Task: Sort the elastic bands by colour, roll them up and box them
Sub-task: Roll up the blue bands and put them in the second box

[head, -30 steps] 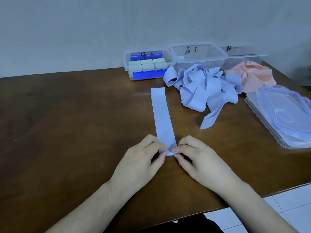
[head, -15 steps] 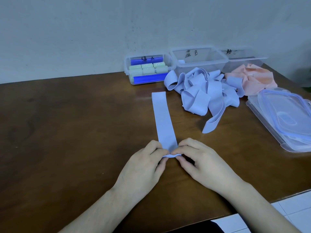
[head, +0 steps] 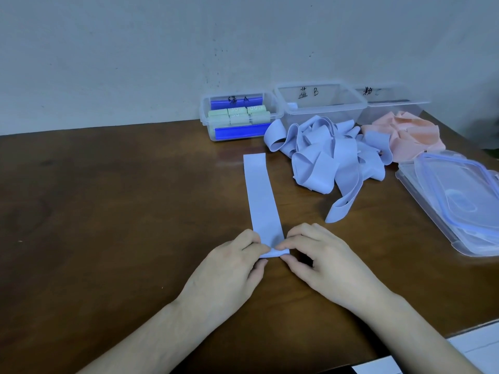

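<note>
- At the near edge of the brown wooden table [head: 108, 211], I have both hands on one flat lavender-blue elastic band [head: 260, 195] that lies straight, running away from me toward the boxes.
- My left hand [head: 232, 268] and right hand [head: 321, 263] each pinch the near end of that band between thumb and fingertips, fingers curled — the end is turned over into a first small fold, so I judge the roll has only just begun.
- Done, as far as I can see: the clear plastic box with blue clips [head: 237, 117], far left of the three, holds several pale green rolled bands [head: 239, 116].
- Sorting looks finished too — the loose heap of lavender-blue bands [head: 324, 155] sits in front of the clear middle box [head: 321, 103], and the crumpled pile of peach-pink bands [head: 402, 133] lies just beside it, in front of the clear third box [head: 391, 103].
- Left: the middle box looks nearly empty, though I cannot tell what the small pale thing at its left wall is; I cannot see inside the third.
- The stack of clear lids with blue seals [head: 459, 201] rests at the right, not yet on any box.
</note>
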Demonstrator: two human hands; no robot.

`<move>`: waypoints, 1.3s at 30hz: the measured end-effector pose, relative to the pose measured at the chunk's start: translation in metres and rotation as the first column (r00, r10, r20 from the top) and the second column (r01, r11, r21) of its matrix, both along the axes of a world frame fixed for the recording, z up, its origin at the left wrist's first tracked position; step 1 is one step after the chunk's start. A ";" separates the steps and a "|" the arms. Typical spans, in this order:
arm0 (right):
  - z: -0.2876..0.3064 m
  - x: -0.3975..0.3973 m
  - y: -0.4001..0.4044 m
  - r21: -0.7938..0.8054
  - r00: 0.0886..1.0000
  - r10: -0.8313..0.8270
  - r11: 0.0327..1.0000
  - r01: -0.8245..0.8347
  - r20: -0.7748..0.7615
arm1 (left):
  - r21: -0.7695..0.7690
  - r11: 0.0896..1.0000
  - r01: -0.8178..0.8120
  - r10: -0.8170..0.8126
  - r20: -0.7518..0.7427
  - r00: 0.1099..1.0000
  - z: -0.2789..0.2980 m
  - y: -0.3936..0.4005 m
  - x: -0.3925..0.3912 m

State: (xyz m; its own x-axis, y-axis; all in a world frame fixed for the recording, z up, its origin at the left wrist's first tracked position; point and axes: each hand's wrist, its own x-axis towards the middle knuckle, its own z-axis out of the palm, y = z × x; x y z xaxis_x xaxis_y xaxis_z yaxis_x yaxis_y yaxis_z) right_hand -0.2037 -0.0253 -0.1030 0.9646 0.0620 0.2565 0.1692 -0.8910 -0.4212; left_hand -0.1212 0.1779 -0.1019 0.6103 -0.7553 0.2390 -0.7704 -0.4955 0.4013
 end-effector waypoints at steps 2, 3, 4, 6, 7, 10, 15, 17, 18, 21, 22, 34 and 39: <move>0.000 0.005 -0.003 -0.017 0.999 0.015 1.000 -0.016 -0.029 | 0.019 1.000 0.021 -0.022 0.013 1.000 0.000 -0.003 0.004; -0.001 0.007 -0.004 -0.027 0.999 0.026 0.999 -0.026 -0.033 | 0.019 0.999 0.025 -0.026 0.023 0.999 -0.001 -0.003 0.007; -0.001 0.009 -0.004 -0.030 0.999 0.033 0.999 -0.034 -0.036 | 0.007 0.999 0.036 -0.036 0.031 0.999 0.000 -0.004 0.010; -0.002 0.012 -0.006 -0.018 0.998 0.038 0.999 -0.039 -0.040 | -0.009 0.999 0.042 -0.041 0.030 0.999 0.001 -0.007 0.013; -0.003 0.013 -0.007 -0.021 0.999 0.042 0.999 -0.043 -0.030 | -0.017 0.999 0.043 -0.042 0.039 0.998 0.001 -0.008 0.014; -0.004 0.015 -0.007 -0.010 0.999 0.032 0.999 -0.032 -0.014 | -0.050 0.999 0.003 -0.003 -0.006 1.000 -0.002 -0.009 0.016; -0.004 0.015 -0.007 0.010 0.999 0.028 1.000 -0.028 -0.024 | -0.081 0.997 -0.007 0.006 -0.015 1.000 -0.008 -0.010 0.018; -0.005 0.017 -0.007 0.006 0.999 0.033 0.999 -0.033 -0.022 | -0.083 0.997 -0.009 0.007 -0.029 1.000 -0.009 -0.010 0.019; -0.005 0.018 -0.007 0.011 0.999 0.037 0.999 -0.036 -0.021 | -0.086 0.996 -0.008 0.006 -0.029 1.000 -0.009 -0.010 0.020; -0.004 0.022 -0.010 0.001 0.998 0.053 0.999 -0.053 -0.023 | -0.091 0.996 0.010 -0.010 0.004 1.000 -0.009 -0.009 0.020; -0.003 0.023 -0.011 -0.001 0.998 0.055 0.998 -0.055 -0.034 | -0.089 0.996 0.023 -0.021 0.023 0.999 -0.010 -0.009 0.021; -0.005 0.031 -0.010 0.040 0.999 0.020 0.999 -0.019 -0.043 | -0.083 0.996 0.010 -0.011 -0.006 1.000 -0.011 -0.013 0.030; -0.001 0.026 -0.007 0.036 0.998 0.029 0.999 -0.027 -0.049 | -0.075 0.996 0.036 -0.037 -0.006 0.999 -0.005 -0.010 0.028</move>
State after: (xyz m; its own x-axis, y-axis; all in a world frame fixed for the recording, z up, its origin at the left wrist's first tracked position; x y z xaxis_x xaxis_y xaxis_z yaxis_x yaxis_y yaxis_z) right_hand -0.1772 -0.0322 -0.1039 0.9741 0.0810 0.2110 0.1722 -0.8705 -0.4610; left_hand -0.0936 0.1684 -0.1068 0.5846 -0.7571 0.2917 -0.7843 -0.4353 0.4420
